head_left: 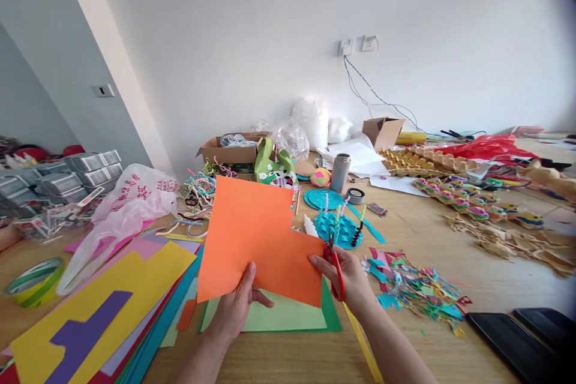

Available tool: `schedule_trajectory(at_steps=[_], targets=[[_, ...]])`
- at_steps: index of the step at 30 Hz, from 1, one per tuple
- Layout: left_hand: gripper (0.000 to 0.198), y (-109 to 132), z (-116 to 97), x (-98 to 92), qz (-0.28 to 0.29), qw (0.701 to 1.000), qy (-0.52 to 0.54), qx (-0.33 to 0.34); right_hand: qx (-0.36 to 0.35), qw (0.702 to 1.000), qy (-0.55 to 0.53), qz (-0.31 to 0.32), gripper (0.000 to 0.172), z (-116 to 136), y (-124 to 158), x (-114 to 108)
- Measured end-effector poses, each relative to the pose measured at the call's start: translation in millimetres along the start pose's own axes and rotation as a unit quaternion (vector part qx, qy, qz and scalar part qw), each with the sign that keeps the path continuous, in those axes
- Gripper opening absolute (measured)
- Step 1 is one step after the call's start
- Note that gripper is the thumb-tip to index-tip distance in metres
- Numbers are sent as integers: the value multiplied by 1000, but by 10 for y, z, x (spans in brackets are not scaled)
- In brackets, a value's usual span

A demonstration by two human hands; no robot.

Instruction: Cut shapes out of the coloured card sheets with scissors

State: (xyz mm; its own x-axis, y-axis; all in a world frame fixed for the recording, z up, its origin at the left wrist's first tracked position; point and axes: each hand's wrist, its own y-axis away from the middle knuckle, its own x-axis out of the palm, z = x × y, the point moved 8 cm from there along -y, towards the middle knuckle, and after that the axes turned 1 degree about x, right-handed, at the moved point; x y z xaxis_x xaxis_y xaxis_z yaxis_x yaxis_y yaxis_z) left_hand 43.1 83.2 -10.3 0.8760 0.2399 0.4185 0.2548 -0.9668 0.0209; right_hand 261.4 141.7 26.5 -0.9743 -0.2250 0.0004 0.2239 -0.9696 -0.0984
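An orange sheet of paper with a rectangular notch out of its upper right corner is held up in front of me. My left hand grips its lower edge, thumb on the near face and some fingers behind. On the right edge, my right hand pinches the paper with its thumb while also holding red-handled scissors. Their dark blades point up, just beside the paper's right edge. Below the sheet, light green paper lies on a darker green sheet on the table.
Stacked coloured paper and a tape roll lie left. Paper scraps and a black phone-like slab lie right. Behind are a blue egg-tray piece, a metal flask, painted egg-carton pieces and a cardboard box.
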Motion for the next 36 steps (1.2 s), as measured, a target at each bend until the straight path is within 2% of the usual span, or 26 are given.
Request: schedule_trajectory(at_steps=[4, 7, 11, 16, 20, 22, 29, 36], targets=[[52, 13, 31, 0, 17, 999, -36, -3, -21, 997, 40, -55, 45, 43, -3, -122], [56, 0, -70, -14, -5, 999, -22, 31, -57, 994, 57, -78, 47, 154, 18, -150], [62, -30, -338, -19, -56, 995, 16, 80, -64, 993, 71, -67, 56, 220, 60, -35], [70, -74, -558, 62, -41, 994, 42, 89, -32, 993, 111, -26, 56, 129, 110, 191], [70, -87, -507, 27, -39, 995, 53, 69, 70, 990, 120, 31, 62, -91, 168, 360], [69, -84, -445, -22, -45, 996, 58, 58, 96, 986, 127, 49, 61, -145, 212, 429], [72, -91, -367, -168, -79, 993, 62, 64, 118, 980, 138, 76, 58, -173, 301, 538], [80, -66, -431, -131, -96, 991, 52, 74, 127, 978, 140, 84, 57, -216, 300, 561]])
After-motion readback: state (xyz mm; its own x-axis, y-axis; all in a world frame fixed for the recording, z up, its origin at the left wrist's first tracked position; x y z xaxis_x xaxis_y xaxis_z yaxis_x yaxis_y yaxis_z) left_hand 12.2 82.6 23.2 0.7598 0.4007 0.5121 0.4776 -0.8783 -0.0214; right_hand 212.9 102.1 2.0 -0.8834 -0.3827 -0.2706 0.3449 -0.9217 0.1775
